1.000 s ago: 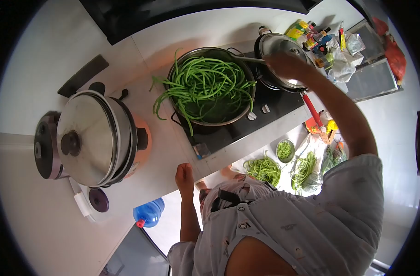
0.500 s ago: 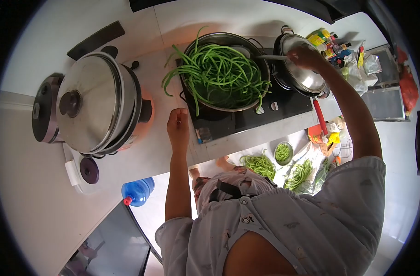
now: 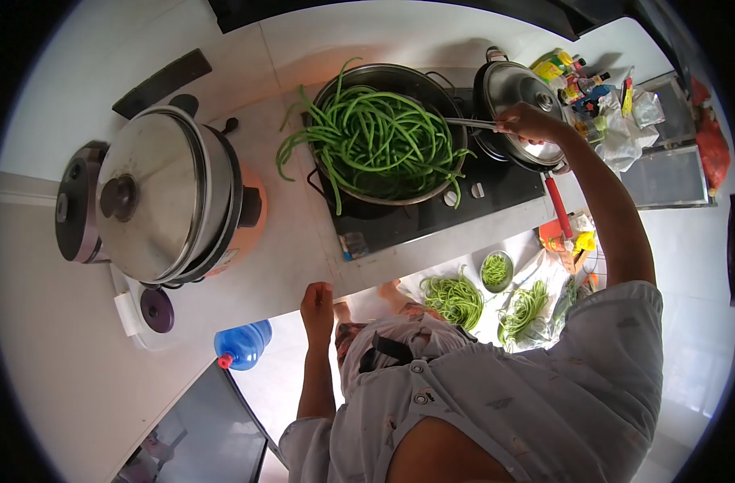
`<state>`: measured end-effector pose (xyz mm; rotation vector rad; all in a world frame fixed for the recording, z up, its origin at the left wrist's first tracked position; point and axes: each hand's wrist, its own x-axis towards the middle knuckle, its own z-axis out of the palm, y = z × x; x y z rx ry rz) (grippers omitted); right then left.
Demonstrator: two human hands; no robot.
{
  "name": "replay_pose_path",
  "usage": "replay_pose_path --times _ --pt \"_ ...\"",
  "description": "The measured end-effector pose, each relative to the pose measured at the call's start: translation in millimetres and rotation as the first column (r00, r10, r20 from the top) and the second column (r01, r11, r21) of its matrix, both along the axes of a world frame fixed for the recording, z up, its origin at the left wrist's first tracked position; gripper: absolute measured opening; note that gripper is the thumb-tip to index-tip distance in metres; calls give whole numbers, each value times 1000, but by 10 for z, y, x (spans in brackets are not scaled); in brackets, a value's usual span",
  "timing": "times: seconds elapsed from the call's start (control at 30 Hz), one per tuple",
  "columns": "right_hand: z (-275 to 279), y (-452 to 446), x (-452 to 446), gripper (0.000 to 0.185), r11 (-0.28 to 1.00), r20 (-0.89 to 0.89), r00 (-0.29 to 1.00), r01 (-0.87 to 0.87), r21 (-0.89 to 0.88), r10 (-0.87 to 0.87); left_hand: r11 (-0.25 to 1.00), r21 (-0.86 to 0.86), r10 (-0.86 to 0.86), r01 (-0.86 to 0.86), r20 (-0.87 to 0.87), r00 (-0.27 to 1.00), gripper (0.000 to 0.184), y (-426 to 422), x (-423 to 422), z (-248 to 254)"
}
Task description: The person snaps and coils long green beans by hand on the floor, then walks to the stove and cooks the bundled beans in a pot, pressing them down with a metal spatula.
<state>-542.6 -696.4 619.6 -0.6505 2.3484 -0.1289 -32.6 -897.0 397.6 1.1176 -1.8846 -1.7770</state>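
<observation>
My right hand point(image 3: 531, 127) grips the long metal handle point(image 3: 470, 123) of a cooking utensil. Its far end is buried among long green beans point(image 3: 392, 129), so I cannot see the head's shape. The beans are heaped in a wide metal pan point(image 3: 450, 84) on the cooktop, several hanging over its left and front rim. Near the counter's front edge, my left hand point(image 3: 317, 307) is loosely closed, with nothing visible in it and away from the pan.
A lidded pan point(image 3: 508, 84) with a red handle point(image 3: 558, 205) stands right of the beans. Bottles point(image 3: 581, 84) crowd the back right. A large lidded pot point(image 3: 154, 197) sits left. More beans point(image 3: 452, 299) lie on the floor; a blue water jug point(image 3: 243, 344) is below the counter.
My left hand has drawn back from beside the cooktop to the counter's front edge. My right hand keeps the handle; the utensil's head, partly visible before, is now hidden in the beans.
</observation>
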Motion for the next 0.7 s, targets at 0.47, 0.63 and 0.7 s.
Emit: replay_pose_path --times 0.47,0.63,0.7 --pt "312 138 944 29 971 -396 914 -169 -168 90 994 -52 -104 98 -149 983 11 -366 -351 269" --pt "654 94 1470 29 970 -550 819 -234 -62 162 985 -32 -174 171 -170 970 14 -401 -285 210" --pt "714 99 1673 27 939 -668 697 -343 8 261 977 -25 -213 212 -167 963 15 -426 -248 193"
